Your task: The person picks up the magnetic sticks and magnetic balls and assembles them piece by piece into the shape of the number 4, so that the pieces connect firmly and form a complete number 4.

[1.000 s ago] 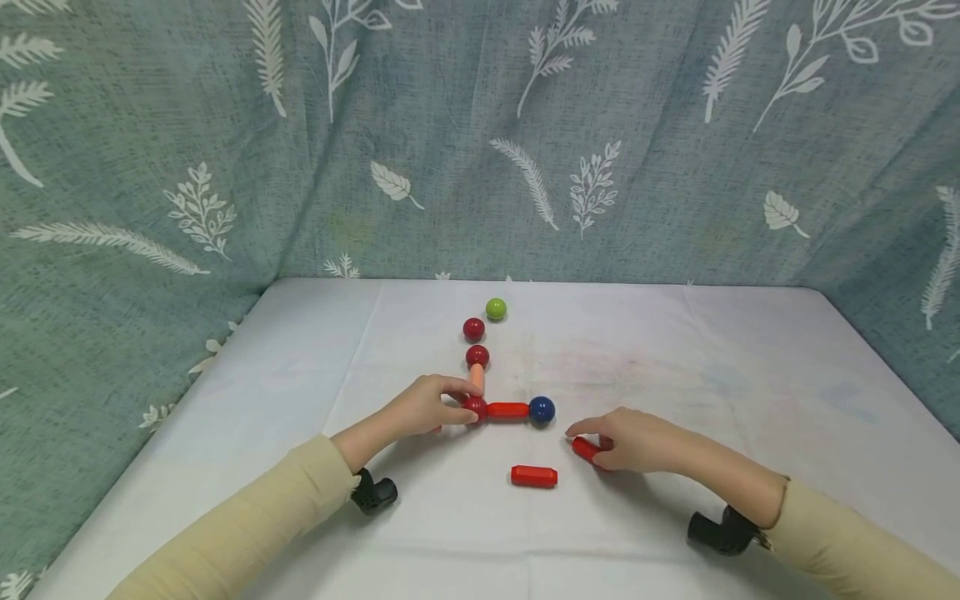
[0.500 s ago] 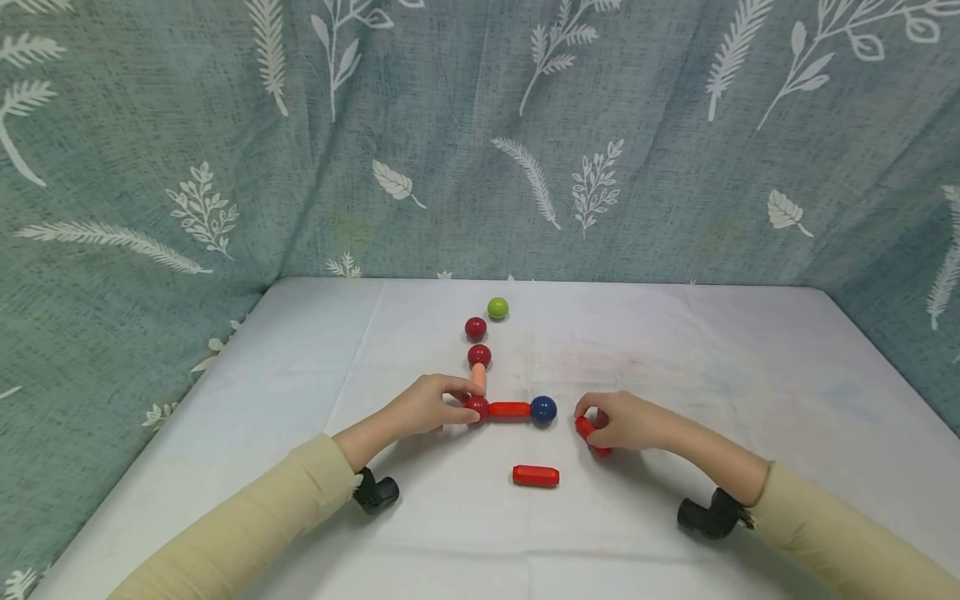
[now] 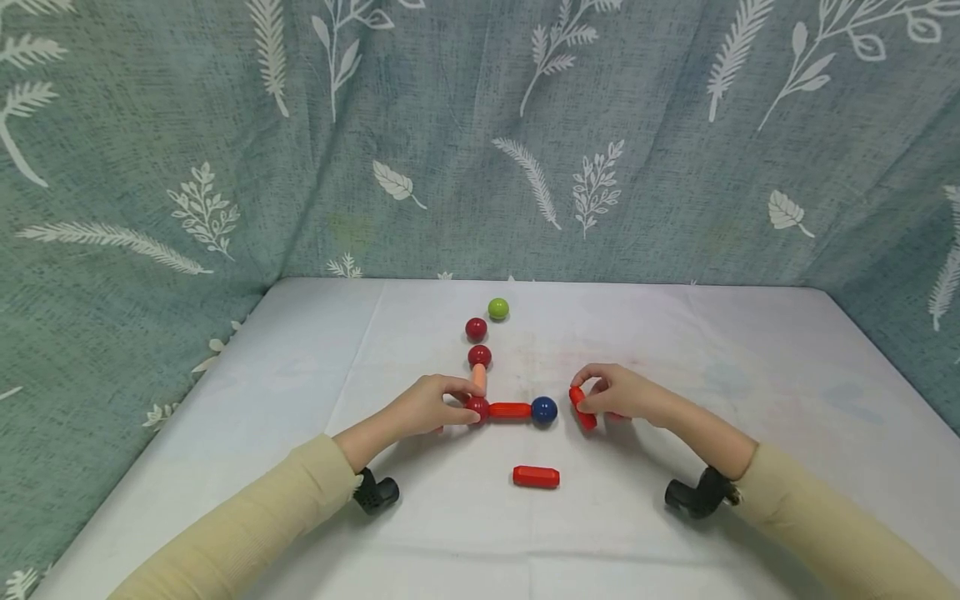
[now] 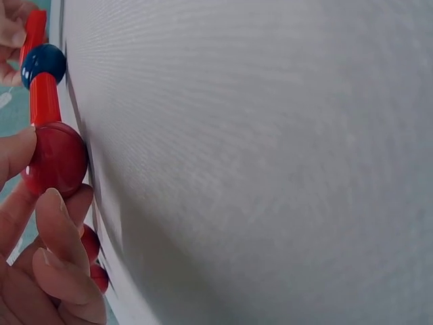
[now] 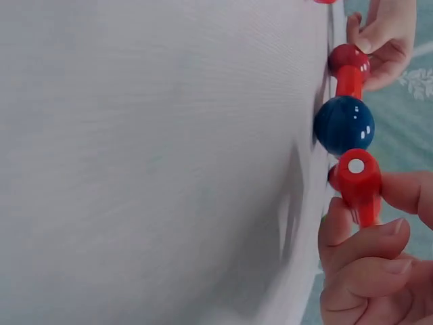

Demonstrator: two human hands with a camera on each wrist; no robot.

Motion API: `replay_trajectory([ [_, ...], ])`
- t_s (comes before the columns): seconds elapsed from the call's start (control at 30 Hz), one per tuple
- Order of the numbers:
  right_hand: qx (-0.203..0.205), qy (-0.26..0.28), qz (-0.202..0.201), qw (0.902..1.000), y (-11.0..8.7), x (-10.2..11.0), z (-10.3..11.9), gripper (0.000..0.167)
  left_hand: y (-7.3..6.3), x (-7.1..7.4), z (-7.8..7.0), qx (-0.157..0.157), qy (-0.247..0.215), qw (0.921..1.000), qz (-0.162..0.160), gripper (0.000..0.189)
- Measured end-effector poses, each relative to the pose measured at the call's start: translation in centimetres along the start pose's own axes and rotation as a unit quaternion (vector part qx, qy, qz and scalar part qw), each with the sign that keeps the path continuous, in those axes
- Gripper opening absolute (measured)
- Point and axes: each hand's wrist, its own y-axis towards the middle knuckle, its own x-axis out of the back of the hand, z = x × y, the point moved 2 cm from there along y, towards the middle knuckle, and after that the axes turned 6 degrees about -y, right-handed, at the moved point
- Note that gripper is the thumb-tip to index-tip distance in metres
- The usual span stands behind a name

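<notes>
Pinching the faceted red rod (image 5: 360, 184) in the right hand (image 3: 621, 393), just right of the blue ball (image 3: 543, 410), not touching; rod's long axis runs mostly near-far, far end slanting left. Right hand is nearer the blue ball; left hand (image 3: 429, 405) grips the dark red ball (image 3: 477, 409) at the left end of the connecting red bar (image 3: 510, 411).

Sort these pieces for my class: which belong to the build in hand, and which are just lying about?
Likely in the build:
gripped red ball, in left fingers
peach rod
middle red ball
linking red rod, touching the blue ball
blue ball
held red rod, in right fingers

Lying loose, perhaps spares:
near red rod
far red ball
green ball
</notes>
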Motion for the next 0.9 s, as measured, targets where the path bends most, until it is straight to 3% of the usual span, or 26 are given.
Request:
replay_trajectory([
  [0.33, -0.046, 0.073, -0.036, 0.9956, 2.4, 0.3, 1.6, 0.038, 0.1, 0.0, -0.6, -0.02, 0.044, 0.9985, -0.025, 0.031],
  [0.63, -0.075, 0.107, -0.061, 0.9895, 3.9, 0.0, 2.5, 0.039, 0.5, -0.5, -2.2, -0.088, 0.109, 0.9893, -0.041, 0.03],
  [0.9, -0.087, 0.116, -0.051, 0.9882, 4.6, -0.4, 2.3, 0.038, 0.5, -1.4, -2.1, -0.069, 0.107, 0.9917, -0.018, 0.033],
])
